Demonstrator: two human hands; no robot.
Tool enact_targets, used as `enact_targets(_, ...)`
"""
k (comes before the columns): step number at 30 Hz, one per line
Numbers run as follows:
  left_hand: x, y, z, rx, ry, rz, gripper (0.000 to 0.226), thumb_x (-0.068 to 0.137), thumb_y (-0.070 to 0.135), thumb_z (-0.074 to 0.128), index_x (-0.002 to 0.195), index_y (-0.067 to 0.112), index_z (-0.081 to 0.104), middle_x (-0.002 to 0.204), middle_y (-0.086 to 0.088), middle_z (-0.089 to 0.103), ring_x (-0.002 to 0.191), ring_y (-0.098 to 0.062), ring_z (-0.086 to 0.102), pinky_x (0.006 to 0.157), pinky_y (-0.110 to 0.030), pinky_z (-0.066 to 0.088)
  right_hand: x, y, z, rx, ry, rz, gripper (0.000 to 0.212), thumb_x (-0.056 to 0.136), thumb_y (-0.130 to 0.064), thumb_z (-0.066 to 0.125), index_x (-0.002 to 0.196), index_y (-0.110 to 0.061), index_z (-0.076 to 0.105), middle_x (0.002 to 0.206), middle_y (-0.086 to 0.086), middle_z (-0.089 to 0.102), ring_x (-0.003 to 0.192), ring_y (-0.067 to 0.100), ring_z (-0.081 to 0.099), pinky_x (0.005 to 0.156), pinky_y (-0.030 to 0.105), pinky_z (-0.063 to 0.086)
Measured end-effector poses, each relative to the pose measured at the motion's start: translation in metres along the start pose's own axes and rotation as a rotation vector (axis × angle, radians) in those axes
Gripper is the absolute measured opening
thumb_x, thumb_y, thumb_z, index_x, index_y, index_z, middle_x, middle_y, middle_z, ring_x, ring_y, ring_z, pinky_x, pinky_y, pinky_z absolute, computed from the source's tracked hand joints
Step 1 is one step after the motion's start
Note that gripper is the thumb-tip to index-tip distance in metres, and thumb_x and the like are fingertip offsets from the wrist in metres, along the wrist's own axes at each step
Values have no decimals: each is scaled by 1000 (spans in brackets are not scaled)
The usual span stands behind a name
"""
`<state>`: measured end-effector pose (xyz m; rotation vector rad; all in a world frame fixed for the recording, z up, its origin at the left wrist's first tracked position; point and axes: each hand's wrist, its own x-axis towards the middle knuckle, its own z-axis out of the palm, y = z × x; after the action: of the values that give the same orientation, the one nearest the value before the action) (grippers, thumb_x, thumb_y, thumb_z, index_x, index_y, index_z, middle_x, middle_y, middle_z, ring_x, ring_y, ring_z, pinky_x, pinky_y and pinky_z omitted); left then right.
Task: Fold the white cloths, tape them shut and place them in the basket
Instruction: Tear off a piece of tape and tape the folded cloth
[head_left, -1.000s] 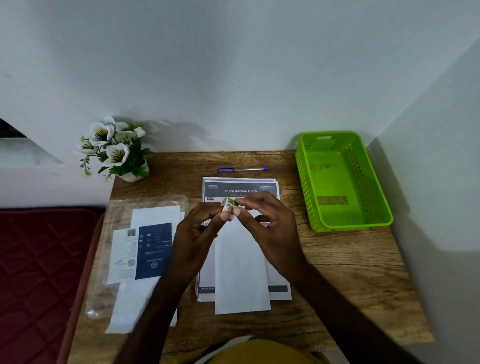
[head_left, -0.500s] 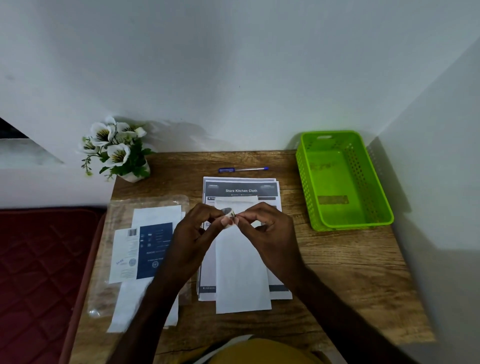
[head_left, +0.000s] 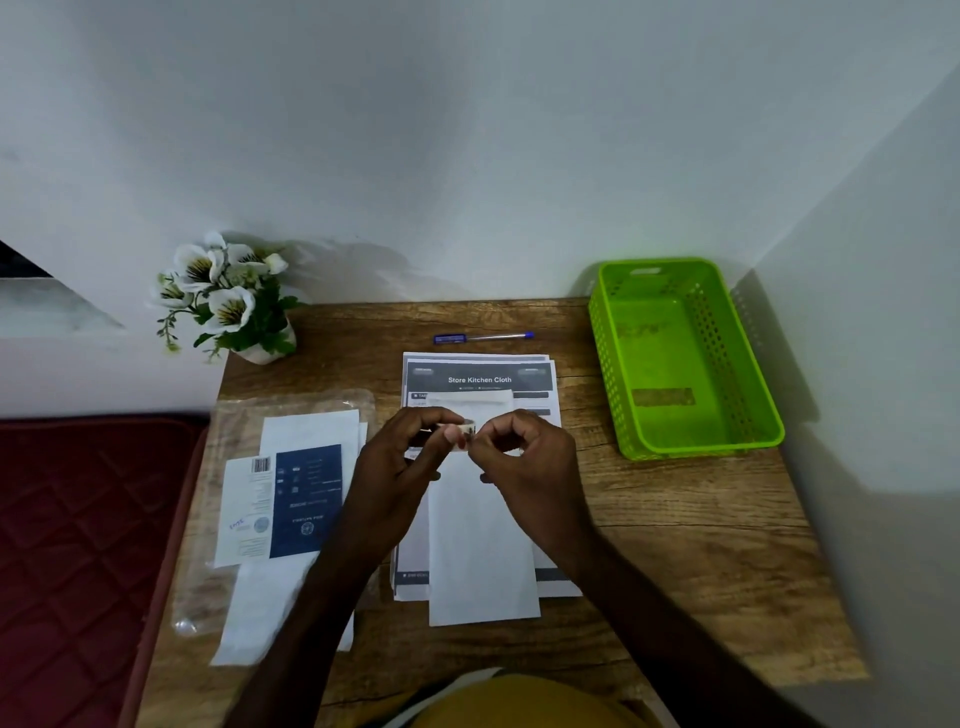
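Fingers (head_left: 415, 421) round tape roll (head_left: 457, 427), basket (head_left: 769, 431) apart.

A lime-green perforated basket (head_left: 684, 358) is glowing on the wood-grain brown surface (head_left: 675, 545); the folded cloth (head_left: 480, 545) is showing plain white, the pen (head_left: 483, 338) blue, the mattress (head_left: 78, 545) quilted maroon.

I see a brown wood-grain counter (head_left: 675, 530) set into a corner. At its far left stands a small white pot of white artificial flowers (head_left: 228, 299); far centre lies a blue pen (head_left: 483, 338). A bright green perforated plastic basket (head_left: 769, 410) sits far right. Printed white paper sheets (head_left: 480, 371) lie in the middle, a clear plastic packet (head_left: 291, 410) at left.
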<state>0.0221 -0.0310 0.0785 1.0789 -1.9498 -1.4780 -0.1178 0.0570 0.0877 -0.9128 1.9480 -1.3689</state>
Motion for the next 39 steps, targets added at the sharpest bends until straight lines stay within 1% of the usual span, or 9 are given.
enact_targets(6, 0, -6, -1, -21, 32, -40, 31, 100, 40, 52, 122, 24, 67, 118, 8, 70, 105, -10, 67, 73, -29, 63, 5, -1, -6, 212, -79, 211, 11, 96, -13, 68, 98, -6, 76, 86, 3, 75, 80, 20, 75, 62, 31, 64)
enact_targets(11, -1, -8, 1, -18, 63, -43, 35, 96, 46, 54, 123, 26, 66, 120, 9, 69, 108, -11, 67, 72, -24, 61, 0, -2, -4, 145, -27, 122, 15, 92, -15, 75, 105, -11, 80, 91, -3, 77, 82, 15, 75, 62, 33, 65)
enact_targets(18, -6, -8, 2, 69, 100, -9, 31, 94, 54, 58, 118, 35, 66, 122, 17, 67, 111, -7, 66, 86, -42, 63, -3, -3, -3, 55, 30, 68, 13, 90, -17, 77, 100, -9, 81, 86, 1, 78, 76, 20, 74, 65, 45, 64)
enact_targets(20, -7, -6, 2, 119, 110, 24, 30, 94, 57, 58, 116, 38, 66, 120, 24, 64, 109, -1, 65, 84, -35, 63, -4, -3, -2, 24, 39, 67, 14, 89, -19, 78, 98, -9, 81, 84, -1, 77, 75, 16, 73, 67, 44, 65)
enact_targets(23, -8, -3, 1, 209, 104, 111, 21, 96, 57, 56, 114, 47, 61, 114, 35, 59, 108, 13, 59, 78, -9, 52, -4, -4, -2, -11, 44, 28, 14, 86, -22, 81, 92, -10, 81, 79, -8, 74, 71, 9, 70, 66, 30, 62)
enact_targets(25, -8, -2, 0, 259, 89, 151, 19, 99, 56, 55, 116, 48, 61, 113, 33, 60, 108, 14, 57, 75, -4, 47, -3, -4, -1, -48, 44, -12, 16, 84, -25, 84, 86, -9, 80, 75, -6, 73, 67, 9, 68, 63, 21, 56)
enact_targets(31, -5, -5, -1, 170, 26, 94, 20, 96, 51, 56, 112, 43, 65, 114, 31, 61, 107, 1, 63, 78, -23, 59, 2, -3, -3, -2, -38, 68, 20, 84, -28, 81, 84, -8, 78, 74, 0, 72, 69, 18, 70, 63, 29, 63)
enact_targets(34, -4, -7, -2, 86, -9, 29, 23, 96, 47, 55, 114, 38, 66, 116, 23, 65, 104, -5, 67, 72, -21, 61, 7, -2, -9, 123, -133, 174, 6, 90, -14, 75, 86, -10, 77, 74, -2, 72, 68, 17, 72, 61, 29, 64)
enact_targets(39, -3, -6, -5, -41, -63, -22, 23, 100, 42, 54, 118, 37, 66, 112, 21, 69, 106, -4, 67, 70, -24, 62, 12, -4, -16, 256, -227, 318, 13, 93, -8, 68, 86, -15, 78, 73, 0, 75, 69, 18, 74, 64, 37, 65)
